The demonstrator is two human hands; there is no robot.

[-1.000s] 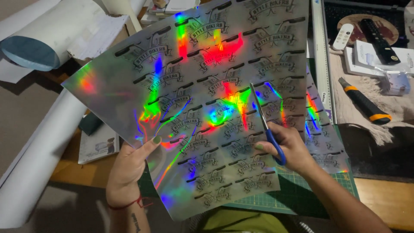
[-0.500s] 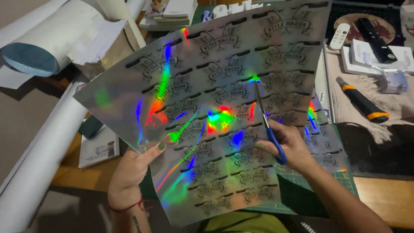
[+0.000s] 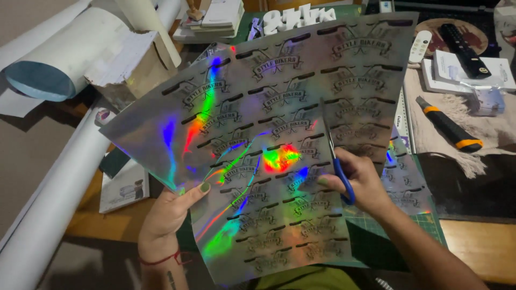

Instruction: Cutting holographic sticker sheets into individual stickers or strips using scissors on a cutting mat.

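Observation:
A large holographic silver sheet (image 3: 258, 107) printed with rows of dark emblem stickers fills the middle of the head view, held up above the desk. My left hand (image 3: 172, 212) pinches its lower left edge, thumb on top. My right hand (image 3: 360, 182) holds blue-handled scissors (image 3: 336, 156) over the sheet's right half, blades pointing up and away from me. Whether the blades are cutting into the sheet I cannot tell.
White paper rolls (image 3: 48, 70) lie at the left. A green cutting mat (image 3: 430, 223) and another sticker sheet (image 3: 406, 182) lie under my right hand. An orange-and-black utility knife (image 3: 449, 129), remotes (image 3: 465, 43) and a small box sit at the right.
The sheet has tilted and shifted slightly, its rainbow glare moving across it. The scissors have stayed over the sheet's right half; both hands keep their grips.

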